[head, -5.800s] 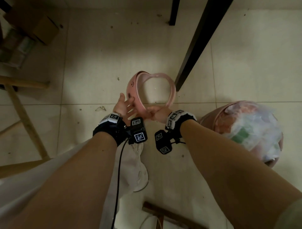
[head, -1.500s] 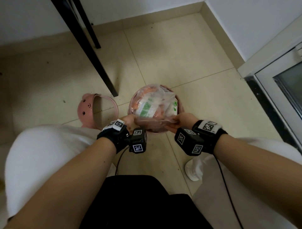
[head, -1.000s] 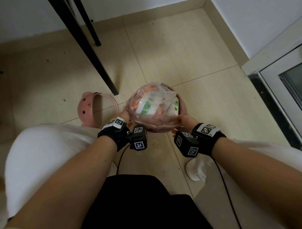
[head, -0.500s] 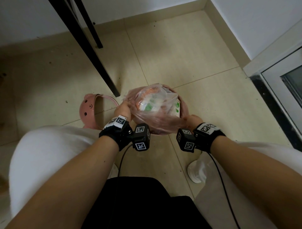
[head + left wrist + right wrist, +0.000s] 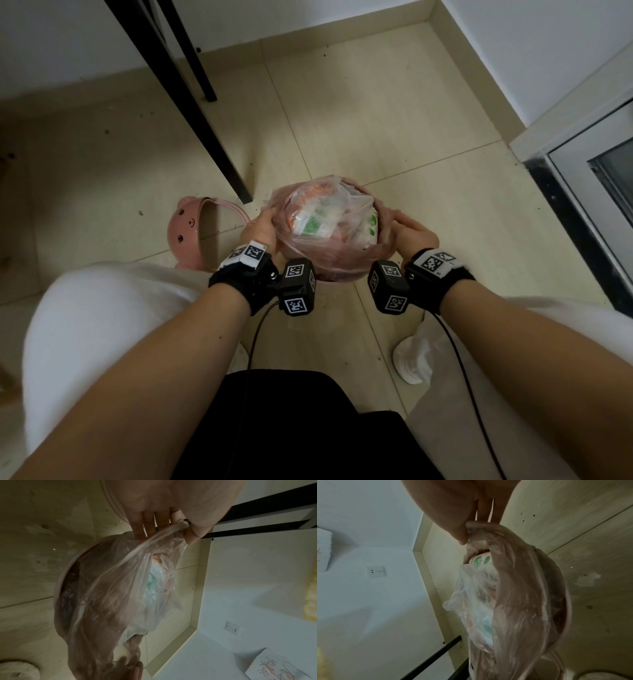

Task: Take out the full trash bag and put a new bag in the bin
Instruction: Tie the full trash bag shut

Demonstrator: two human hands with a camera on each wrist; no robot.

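A full, translucent pink trash bag [image 5: 325, 236] bulges out of the round pink bin [image 5: 59, 580], with white and green wrappers showing through the film. My left hand [image 5: 262, 226] is at the bag's left side. The left wrist view shows the left hand [image 5: 168, 531] pinching the bag's loose edge between thumb and fingers. My right hand [image 5: 411, 233] is on the opposite side. In the right wrist view the right hand [image 5: 476, 527] pinches a bunched fold of the bag [image 5: 513, 601] above the bin's rim [image 5: 568, 601]. The bin's body is hidden under the bag.
The pink pig-faced lid ring [image 5: 186, 233] lies on the tiled floor left of the bin. Black table legs [image 5: 205, 137] stand just behind it. A door frame [image 5: 582, 192] runs along the right, walls meet in the far corner, and my white shoe [image 5: 409, 363] is near the bin.
Earlier both hands held the lid ring, which now lies on the floor. Over the last second the hands moved from the bin's near rim to its sides and gathered up the bag's edge.
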